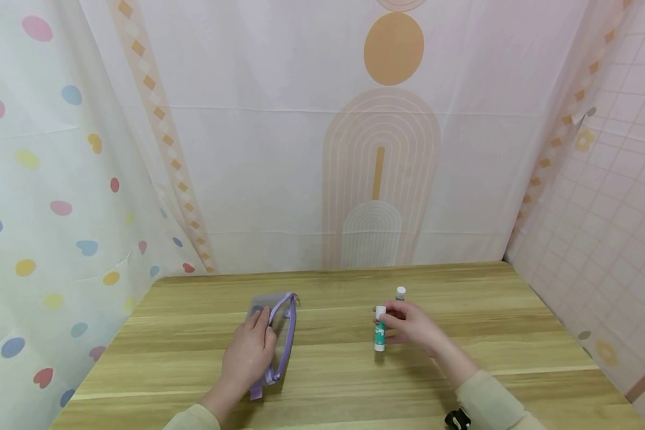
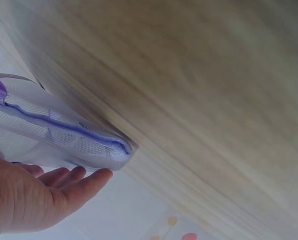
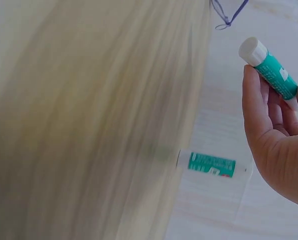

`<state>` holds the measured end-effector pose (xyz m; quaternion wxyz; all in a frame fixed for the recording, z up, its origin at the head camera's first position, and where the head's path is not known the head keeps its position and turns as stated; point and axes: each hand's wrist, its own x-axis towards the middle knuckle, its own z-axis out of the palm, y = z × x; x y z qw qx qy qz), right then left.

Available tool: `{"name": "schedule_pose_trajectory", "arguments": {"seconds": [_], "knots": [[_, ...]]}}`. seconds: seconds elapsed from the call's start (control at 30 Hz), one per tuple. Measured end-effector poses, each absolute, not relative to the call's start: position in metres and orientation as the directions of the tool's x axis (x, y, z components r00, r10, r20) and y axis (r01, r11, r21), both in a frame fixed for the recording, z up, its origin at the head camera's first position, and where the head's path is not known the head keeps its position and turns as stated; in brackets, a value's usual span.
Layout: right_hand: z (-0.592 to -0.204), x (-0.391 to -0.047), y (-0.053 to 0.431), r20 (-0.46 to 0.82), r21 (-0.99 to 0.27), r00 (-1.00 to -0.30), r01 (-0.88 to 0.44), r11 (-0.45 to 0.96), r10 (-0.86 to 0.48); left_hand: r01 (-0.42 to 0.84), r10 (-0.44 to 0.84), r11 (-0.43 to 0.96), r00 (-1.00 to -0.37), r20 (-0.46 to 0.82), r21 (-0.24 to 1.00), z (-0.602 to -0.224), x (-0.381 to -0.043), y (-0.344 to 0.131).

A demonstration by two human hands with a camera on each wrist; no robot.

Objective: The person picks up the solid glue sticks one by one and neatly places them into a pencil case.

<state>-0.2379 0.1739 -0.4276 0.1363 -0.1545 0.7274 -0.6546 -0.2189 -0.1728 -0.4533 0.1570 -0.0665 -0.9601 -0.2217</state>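
Note:
A glue stick (image 1: 380, 336) with a green label and white ends is pinched between the thumb and fingers of my right hand (image 1: 410, 323), raised a little over the table. Behind that hand a second glue stick (image 1: 400, 292) stands upright; its green label shows in the right wrist view (image 3: 211, 164). At the left lies a see-through mesh pouch (image 2: 49, 127) with purple trim, its zipped side (image 1: 290, 340) gaping toward the right. My left hand (image 1: 249, 352) rests on the pouch with its fingers extended along the mesh.
All of this is on a wood-grain table (image 1: 333, 394). A patterned curtain (image 1: 269, 179) hangs along its back edge, with dotted cloth (image 1: 48, 239) at the left and checked cloth (image 1: 613, 227) at the right. A small black object (image 1: 457, 419) sits by the right sleeve.

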Motion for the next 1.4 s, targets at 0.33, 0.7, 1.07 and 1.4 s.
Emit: {"name": "schedule_pose_trajectory", "arguments": {"seconds": [0.33,0.7,1.07,1.4], "knots": [[-0.426,-0.241,0.156,0.005,-0.995,-0.908,-0.046,0.086,-0.420,0.213,0.068,0.892,-0.936,0.347,0.400,-0.454,-0.220,-0.172],[-0.428,-0.244,0.136,0.007,-0.997,-0.889,-0.043,0.068,-0.458,0.200,0.065,0.891,-0.944,0.322,0.408,-0.454,-0.219,-0.173],[-0.432,-0.247,0.112,0.000,-0.997,-0.890,-0.033,0.064,-0.457,0.218,0.070,0.891,-0.933,0.354,0.397,-0.455,-0.220,-0.174],[-0.433,-0.251,0.089,-0.012,-0.998,-0.880,-0.017,0.057,-0.474,0.204,0.066,0.892,-0.942,0.330,0.403,-0.455,-0.219,-0.174]]}}
